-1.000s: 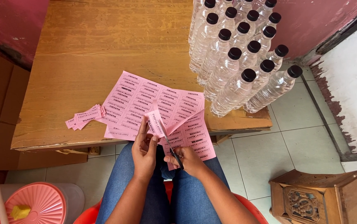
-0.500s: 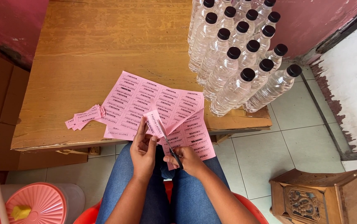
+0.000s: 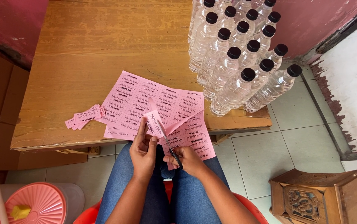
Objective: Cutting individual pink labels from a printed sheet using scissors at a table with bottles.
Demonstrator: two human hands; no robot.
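Label sheet (image 3: 153, 101), pink, lay at the table's (image 3: 74, 54) front edge, overhanging her lap. Left hand (image 3: 144, 151) pinched its cut strip (image 3: 154, 123); right hand (image 3: 188, 159) gripped scissors (image 3: 170, 147) slicing it. Cut labels (image 3: 83, 117) sat left, bottles (image 3: 238, 54) at the right corner.

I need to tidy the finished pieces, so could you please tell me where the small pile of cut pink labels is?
In the head view, the cut labels lie on the wooden table near its front edge, just left of the pink sheet.

Wooden table (image 3: 91, 54) — pink label sheets (image 3: 145, 101), clear bottles (image 3: 236, 58)
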